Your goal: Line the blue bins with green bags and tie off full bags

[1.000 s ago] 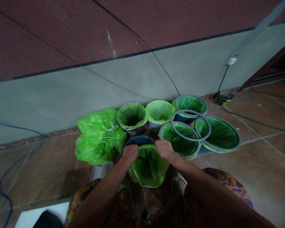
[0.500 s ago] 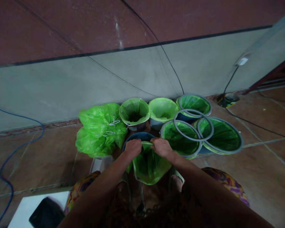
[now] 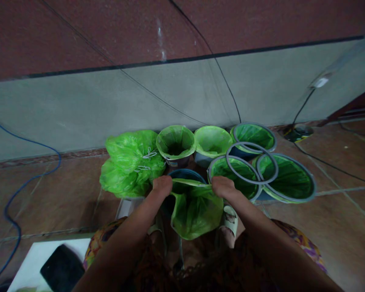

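A green plastic bag (image 3: 197,215) hangs with its mouth spread between my two hands, over a blue bin (image 3: 187,174). My left hand (image 3: 162,185) is closed on the left part of the bag's rim. On the right part of the rim, my right hand (image 3: 222,186) is closed too. The far edge of the bag is pulled nearly straight between them, and its near side droops toward my feet. Most of the blue bin is hidden behind the bag and hands.
Bins lined with green bags stand along the wall, one a white bin (image 3: 213,142). A loose grey ring (image 3: 275,166) lies across the right-hand bins. Tied green bags (image 3: 129,162) sit at left. A blue cable (image 3: 10,202) crosses the floor; a black object (image 3: 62,267) rests on a white surface.
My hands have moved apart, left hand to the left and right hand to the right, stretching the bag's rim wider. The view has shifted slightly.
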A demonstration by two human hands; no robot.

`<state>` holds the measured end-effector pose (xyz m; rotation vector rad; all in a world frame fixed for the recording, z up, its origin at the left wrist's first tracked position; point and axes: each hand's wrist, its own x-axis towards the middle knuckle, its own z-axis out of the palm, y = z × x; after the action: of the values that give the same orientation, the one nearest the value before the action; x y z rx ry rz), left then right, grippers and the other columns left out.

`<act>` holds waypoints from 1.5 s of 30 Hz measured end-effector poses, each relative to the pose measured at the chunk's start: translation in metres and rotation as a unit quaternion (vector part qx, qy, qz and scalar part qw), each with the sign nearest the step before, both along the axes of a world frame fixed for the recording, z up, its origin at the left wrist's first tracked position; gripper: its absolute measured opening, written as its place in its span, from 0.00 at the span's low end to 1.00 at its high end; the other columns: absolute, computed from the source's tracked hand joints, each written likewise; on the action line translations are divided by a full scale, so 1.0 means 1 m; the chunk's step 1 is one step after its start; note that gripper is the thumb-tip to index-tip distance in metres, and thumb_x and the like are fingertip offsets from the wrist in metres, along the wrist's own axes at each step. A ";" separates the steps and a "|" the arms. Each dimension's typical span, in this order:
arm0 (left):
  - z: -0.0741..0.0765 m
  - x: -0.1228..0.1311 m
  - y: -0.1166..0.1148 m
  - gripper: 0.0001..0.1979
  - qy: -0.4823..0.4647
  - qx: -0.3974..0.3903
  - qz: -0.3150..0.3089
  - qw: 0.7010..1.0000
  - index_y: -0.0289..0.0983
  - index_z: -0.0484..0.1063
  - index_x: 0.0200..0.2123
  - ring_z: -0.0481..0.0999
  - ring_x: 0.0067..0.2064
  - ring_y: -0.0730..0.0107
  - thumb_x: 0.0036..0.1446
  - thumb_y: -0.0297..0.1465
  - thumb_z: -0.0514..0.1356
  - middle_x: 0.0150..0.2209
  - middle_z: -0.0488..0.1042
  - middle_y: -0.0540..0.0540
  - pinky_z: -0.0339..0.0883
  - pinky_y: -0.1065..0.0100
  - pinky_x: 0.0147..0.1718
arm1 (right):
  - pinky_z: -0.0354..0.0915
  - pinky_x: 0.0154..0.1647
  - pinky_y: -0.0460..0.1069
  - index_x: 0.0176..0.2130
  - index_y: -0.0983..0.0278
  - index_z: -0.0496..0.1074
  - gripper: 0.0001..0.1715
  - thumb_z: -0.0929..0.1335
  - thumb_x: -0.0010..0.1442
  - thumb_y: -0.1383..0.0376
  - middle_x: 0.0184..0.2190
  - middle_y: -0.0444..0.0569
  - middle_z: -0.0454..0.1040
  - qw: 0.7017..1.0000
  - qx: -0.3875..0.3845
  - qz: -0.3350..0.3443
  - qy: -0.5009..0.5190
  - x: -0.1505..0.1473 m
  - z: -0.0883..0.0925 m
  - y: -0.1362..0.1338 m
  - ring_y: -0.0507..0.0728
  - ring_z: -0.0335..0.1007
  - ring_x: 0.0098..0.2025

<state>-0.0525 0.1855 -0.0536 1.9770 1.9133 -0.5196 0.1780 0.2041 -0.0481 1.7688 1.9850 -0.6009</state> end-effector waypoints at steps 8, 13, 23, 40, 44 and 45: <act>0.002 0.013 -0.001 0.18 -0.032 0.058 -0.042 0.997 0.33 0.74 0.45 0.76 0.49 0.55 0.65 0.33 0.46 0.44 0.77 0.36 0.68 0.59 0.48 | 0.65 0.51 0.54 0.56 0.63 0.66 0.31 0.71 0.54 0.61 0.51 0.57 0.73 0.986 0.110 0.095 0.084 -0.025 -0.004 -0.017 0.64 0.69 0.54; -0.001 0.018 -0.002 0.17 -0.031 0.086 -0.060 0.994 0.35 0.75 0.42 0.76 0.48 0.56 0.63 0.33 0.48 0.43 0.77 0.38 0.68 0.58 0.48 | 0.67 0.45 0.52 0.42 0.65 0.74 0.19 0.56 0.67 0.66 0.42 0.56 0.78 0.987 0.103 0.091 0.084 -0.033 -0.005 -0.011 0.62 0.74 0.46; 0.000 -0.013 0.006 0.18 0.026 0.060 0.058 0.996 0.29 0.77 0.44 0.77 0.49 0.50 0.58 0.21 0.49 0.41 0.78 0.31 0.70 0.56 0.46 | 0.69 0.44 0.53 0.42 0.71 0.78 0.18 0.61 0.61 0.70 0.43 0.65 0.78 0.998 0.051 -0.020 0.016 -0.003 0.006 0.004 0.65 0.75 0.48; -0.024 -0.008 0.007 0.20 -0.072 0.081 0.084 0.991 0.37 0.67 0.55 0.76 0.48 0.61 0.62 0.35 0.53 0.47 0.76 0.39 0.68 0.65 0.46 | 0.62 0.45 0.47 0.47 0.63 0.73 0.16 0.61 0.66 0.62 0.43 0.53 0.77 0.983 0.100 -0.004 0.152 -0.023 -0.029 0.002 0.57 0.73 0.46; -0.037 -0.011 0.014 0.16 -0.156 0.052 0.117 0.979 0.35 0.75 0.41 0.77 0.44 0.67 0.64 0.35 0.50 0.39 0.78 0.44 0.66 0.71 0.41 | 0.60 0.37 0.45 0.39 0.64 0.75 0.19 0.58 0.68 0.61 0.35 0.49 0.78 0.974 0.084 -0.037 0.208 -0.019 -0.041 0.007 0.54 0.72 0.38; -0.040 -0.013 0.015 0.17 -0.170 0.038 0.127 0.977 0.34 0.76 0.37 0.77 0.41 0.68 0.65 0.36 0.50 0.35 0.78 0.44 0.66 0.71 0.39 | 0.60 0.36 0.45 0.37 0.64 0.75 0.20 0.58 0.68 0.61 0.33 0.48 0.78 0.973 0.078 -0.037 0.215 -0.018 -0.044 0.009 0.53 0.72 0.36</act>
<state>-0.0654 0.2008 -0.0932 1.6957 1.9434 -0.0357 0.1598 0.2132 -0.0921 1.9407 2.3107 -0.9434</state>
